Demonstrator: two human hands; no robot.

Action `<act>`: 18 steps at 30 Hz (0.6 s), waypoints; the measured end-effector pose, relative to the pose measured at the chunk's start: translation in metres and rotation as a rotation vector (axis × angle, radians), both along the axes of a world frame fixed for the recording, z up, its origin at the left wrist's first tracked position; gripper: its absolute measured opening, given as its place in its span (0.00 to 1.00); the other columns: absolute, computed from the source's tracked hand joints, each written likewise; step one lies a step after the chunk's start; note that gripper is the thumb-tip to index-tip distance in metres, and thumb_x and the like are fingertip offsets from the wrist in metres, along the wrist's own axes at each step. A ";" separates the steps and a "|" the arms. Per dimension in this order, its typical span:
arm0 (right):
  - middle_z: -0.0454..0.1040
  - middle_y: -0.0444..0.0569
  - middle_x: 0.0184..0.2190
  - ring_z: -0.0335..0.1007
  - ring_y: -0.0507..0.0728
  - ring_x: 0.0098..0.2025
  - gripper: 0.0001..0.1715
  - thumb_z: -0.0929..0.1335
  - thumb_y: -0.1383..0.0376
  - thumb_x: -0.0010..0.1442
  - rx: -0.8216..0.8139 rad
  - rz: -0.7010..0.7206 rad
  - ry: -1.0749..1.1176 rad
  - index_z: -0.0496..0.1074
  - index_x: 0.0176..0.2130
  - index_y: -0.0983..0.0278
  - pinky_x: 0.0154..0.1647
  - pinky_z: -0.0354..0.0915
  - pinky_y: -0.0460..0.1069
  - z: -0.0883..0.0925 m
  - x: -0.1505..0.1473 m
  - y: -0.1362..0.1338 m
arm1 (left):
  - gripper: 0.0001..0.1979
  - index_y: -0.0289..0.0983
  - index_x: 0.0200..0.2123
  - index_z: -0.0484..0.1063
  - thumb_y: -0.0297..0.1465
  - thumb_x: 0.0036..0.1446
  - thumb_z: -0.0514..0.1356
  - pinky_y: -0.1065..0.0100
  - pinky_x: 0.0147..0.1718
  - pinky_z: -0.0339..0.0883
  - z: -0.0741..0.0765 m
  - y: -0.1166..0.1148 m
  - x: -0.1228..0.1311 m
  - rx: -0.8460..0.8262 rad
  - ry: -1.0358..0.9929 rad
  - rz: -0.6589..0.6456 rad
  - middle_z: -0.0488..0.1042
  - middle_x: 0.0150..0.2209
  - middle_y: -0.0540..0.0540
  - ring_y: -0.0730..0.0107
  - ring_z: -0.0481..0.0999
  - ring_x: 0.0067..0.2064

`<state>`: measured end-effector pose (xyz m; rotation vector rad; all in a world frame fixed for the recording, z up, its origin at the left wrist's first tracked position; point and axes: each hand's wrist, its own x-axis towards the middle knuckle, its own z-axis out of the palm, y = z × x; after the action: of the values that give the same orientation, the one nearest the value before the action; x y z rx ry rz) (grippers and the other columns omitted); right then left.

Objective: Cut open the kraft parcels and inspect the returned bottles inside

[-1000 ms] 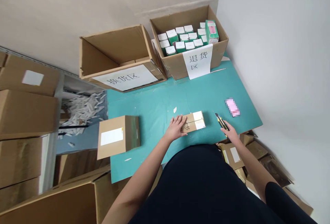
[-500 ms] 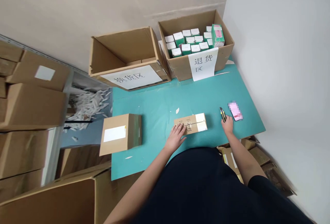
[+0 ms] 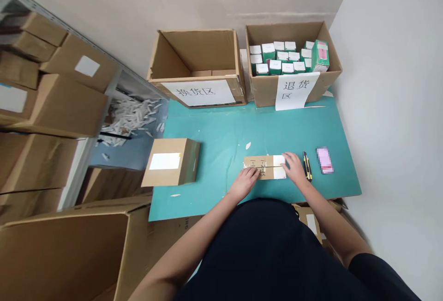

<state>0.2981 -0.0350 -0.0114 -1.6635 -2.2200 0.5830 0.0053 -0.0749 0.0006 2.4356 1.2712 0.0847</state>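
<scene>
A small cardboard box (image 3: 269,171) with handwriting and a white right end lies on the table in front of me. A dark seam runs along its top. My left hand (image 3: 245,183) holds the box at its near left part, fingers bent over the top. At the white end is my right hand (image 3: 293,168), empty, its thumb and fingers apart and the fingertips touching the box. A yellow and black utility knife (image 3: 307,166) lies just right of that hand on the table.
The green table (image 3: 214,125) bears a larger cardboard box (image 3: 169,162) with a white label at left and a phone (image 3: 324,159) at right. Along the back stand two open cartons with paper signs; the right carton (image 3: 261,91) holds several green-and-white boxes (image 3: 275,66). Stacked boxes (image 3: 69,102) fill the left side.
My right hand has let go of the utility knife, leaving it on the table, and moved left to the box's white end. My left hand stays on the box. The view has shifted.
</scene>
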 end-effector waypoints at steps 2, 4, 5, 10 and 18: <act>0.67 0.58 0.62 0.57 0.67 0.65 0.27 0.65 0.59 0.68 0.015 0.220 -0.058 0.66 0.64 0.59 0.65 0.55 0.62 0.019 -0.025 0.010 | 0.23 0.41 0.64 0.63 0.28 0.68 0.49 0.50 0.61 0.61 0.000 0.001 0.003 0.002 -0.007 -0.008 0.71 0.58 0.38 0.53 0.67 0.62; 0.67 0.58 0.62 0.57 0.68 0.65 0.29 0.69 0.61 0.65 0.006 0.344 -0.143 0.66 0.64 0.59 0.64 0.55 0.63 0.031 -0.044 0.019 | 0.22 0.40 0.63 0.65 0.28 0.68 0.49 0.51 0.61 0.61 0.000 0.002 0.005 0.006 -0.004 -0.009 0.71 0.58 0.38 0.53 0.68 0.61; 0.68 0.59 0.61 0.59 0.68 0.63 0.30 0.70 0.61 0.64 -0.009 0.376 -0.188 0.66 0.64 0.59 0.62 0.57 0.62 0.033 -0.050 0.022 | 0.21 0.40 0.63 0.65 0.28 0.68 0.50 0.51 0.61 0.61 0.000 0.001 0.006 0.008 0.002 -0.008 0.71 0.57 0.38 0.53 0.68 0.61; 0.71 0.58 0.59 0.66 0.67 0.57 0.32 0.72 0.61 0.62 -0.082 0.443 -0.355 0.66 0.63 0.58 0.53 0.62 0.58 0.031 -0.055 0.032 | 0.21 0.39 0.62 0.65 0.25 0.67 0.50 0.52 0.61 0.62 -0.002 -0.003 0.009 0.031 0.045 -0.016 0.71 0.56 0.38 0.55 0.68 0.60; 0.69 0.61 0.60 0.68 0.66 0.55 0.29 0.69 0.64 0.66 -0.066 0.499 -0.508 0.64 0.64 0.61 0.54 0.64 0.58 0.034 -0.061 0.031 | 0.21 0.33 0.61 0.66 0.24 0.66 0.51 0.54 0.55 0.66 -0.003 -0.006 0.022 0.062 0.168 -0.040 0.72 0.55 0.34 0.52 0.70 0.58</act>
<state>0.2370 -0.0040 0.0222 -1.3935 -3.0541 0.3693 0.0273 -0.0810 -0.0028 2.5653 1.3069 -0.0944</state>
